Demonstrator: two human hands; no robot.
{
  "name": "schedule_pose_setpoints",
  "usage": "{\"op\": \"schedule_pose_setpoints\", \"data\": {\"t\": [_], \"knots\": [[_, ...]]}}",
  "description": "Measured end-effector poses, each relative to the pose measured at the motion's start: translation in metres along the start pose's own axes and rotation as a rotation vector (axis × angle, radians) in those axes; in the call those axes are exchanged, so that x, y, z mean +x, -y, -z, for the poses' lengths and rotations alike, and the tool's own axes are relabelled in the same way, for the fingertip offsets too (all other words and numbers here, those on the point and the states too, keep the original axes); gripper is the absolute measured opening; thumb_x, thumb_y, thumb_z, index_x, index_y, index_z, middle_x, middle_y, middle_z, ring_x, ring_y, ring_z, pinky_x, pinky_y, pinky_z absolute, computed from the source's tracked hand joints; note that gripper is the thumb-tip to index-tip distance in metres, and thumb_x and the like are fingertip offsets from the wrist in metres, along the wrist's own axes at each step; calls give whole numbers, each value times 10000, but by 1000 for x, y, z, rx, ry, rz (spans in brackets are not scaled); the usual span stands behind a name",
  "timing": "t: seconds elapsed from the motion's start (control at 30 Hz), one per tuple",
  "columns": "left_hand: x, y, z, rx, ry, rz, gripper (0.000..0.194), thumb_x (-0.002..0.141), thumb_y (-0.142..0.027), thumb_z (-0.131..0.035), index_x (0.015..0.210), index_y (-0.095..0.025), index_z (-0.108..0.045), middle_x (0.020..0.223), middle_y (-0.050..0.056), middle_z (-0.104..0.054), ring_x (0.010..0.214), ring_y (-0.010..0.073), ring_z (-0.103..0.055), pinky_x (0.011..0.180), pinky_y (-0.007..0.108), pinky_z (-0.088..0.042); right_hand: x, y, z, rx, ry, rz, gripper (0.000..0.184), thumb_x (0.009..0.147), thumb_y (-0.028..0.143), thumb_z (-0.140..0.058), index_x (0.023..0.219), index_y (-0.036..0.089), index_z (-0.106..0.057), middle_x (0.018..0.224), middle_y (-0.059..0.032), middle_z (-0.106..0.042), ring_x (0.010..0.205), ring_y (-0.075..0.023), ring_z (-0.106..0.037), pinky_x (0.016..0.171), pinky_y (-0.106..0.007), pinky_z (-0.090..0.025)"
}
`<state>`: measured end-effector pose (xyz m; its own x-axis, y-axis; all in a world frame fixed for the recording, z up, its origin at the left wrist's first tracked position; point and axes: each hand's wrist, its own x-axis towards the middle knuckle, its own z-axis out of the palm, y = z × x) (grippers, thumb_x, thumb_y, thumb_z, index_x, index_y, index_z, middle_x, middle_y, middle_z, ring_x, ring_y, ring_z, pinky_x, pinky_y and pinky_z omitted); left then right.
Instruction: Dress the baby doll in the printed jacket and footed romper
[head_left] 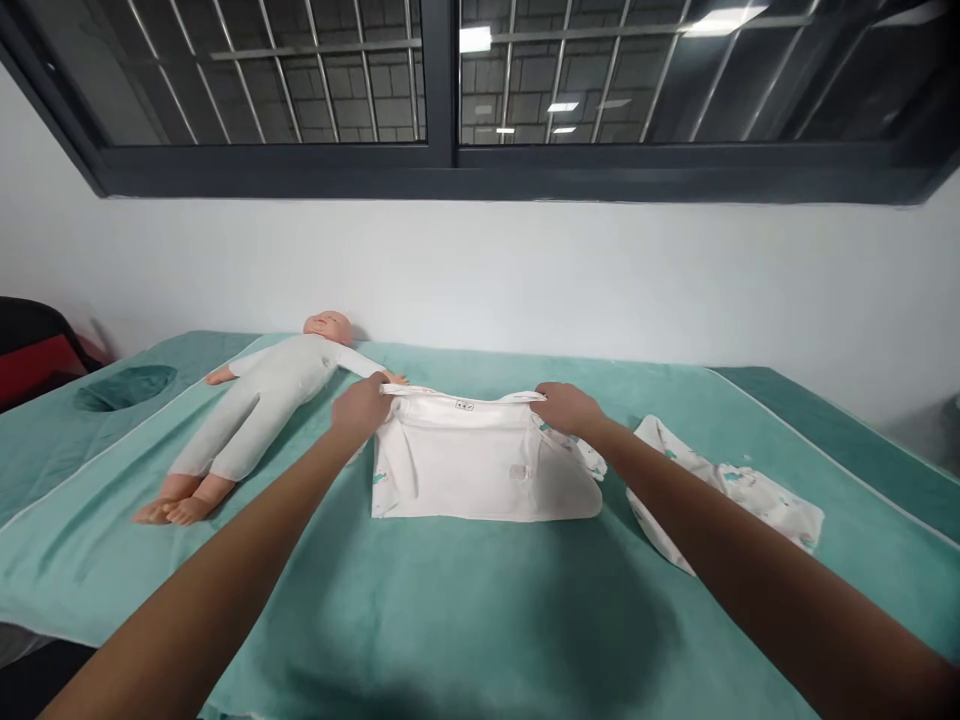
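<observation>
A white baby shirt [465, 460] with small teal prints is stretched out between my hands over the green bed cover. My left hand [361, 408] is closed on its upper left edge, and my right hand [568, 410] grips the upper right edge. A small dark label shows at the middle of the top edge. Up and to the left, a baby doll [281, 375] in a white body suit lies on its back, one of its hands close behind my left hand. Partly behind my right forearm, a second printed white baby garment [750, 490] lies crumpled.
The green cover [465, 620] spreads over a massage-type bed with a face hole [126, 388] at the left. A white wall [525, 280] and a dark-framed window [442, 172] stand behind it. A red and black object [37, 355] sits at the far left.
</observation>
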<state>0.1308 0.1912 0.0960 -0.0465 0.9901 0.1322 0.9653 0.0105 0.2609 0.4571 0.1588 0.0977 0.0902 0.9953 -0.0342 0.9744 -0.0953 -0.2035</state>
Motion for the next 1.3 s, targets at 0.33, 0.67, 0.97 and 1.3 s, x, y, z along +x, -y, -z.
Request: {"op": "schedule_pose_setpoints", "data": {"t": [0.33, 0.67, 0.97, 1.3], "knots": [[-8, -39, -57, 98, -3, -365, 331, 907, -136, -379, 1139, -202, -606, 1242, 134, -570, 1215, 293, -502, 993, 437, -413, -2, 61, -52, -112, -220, 240, 328, 938, 142, -356, 1175, 172, -581, 1281, -142, -568, 1183, -261, -508, 988, -369, -378], [-4, -46, -110, 18, -61, -242, 618, 971, -437, -334, 1525, -177, -256, 1596, 142, -278, 1442, 310, -281, 1122, 505, -302, 14, 77, -109, -11, -194, 97, 604, 973, 453, -355, 1488, 138, -319, 1581, -121, -311, 1447, -331, -215, 1102, -500, -311], [-19, -54, -100, 107, -176, -263, 587, 992, -397, -249, 1560, -274, -176, 1563, 141, -340, 1403, 362, -335, 1066, 552, -325, 16, 60, -107, 4, -264, 195, 792, 922, 500, -410, 1574, 242, -42, 1648, 36, 76, 1500, -331, -12, 1132, -486, -305], [-4, -49, -113, 64, 49, -152, 672, 954, -597, -209, 1555, -296, -188, 1606, 113, -269, 1451, 366, -256, 1125, 600, -202, 34, 58, -114, 33, -50, 166, 764, 943, 592, -283, 1573, 197, -107, 1646, 21, 83, 1504, -318, -46, 1179, -460, -233]]}}
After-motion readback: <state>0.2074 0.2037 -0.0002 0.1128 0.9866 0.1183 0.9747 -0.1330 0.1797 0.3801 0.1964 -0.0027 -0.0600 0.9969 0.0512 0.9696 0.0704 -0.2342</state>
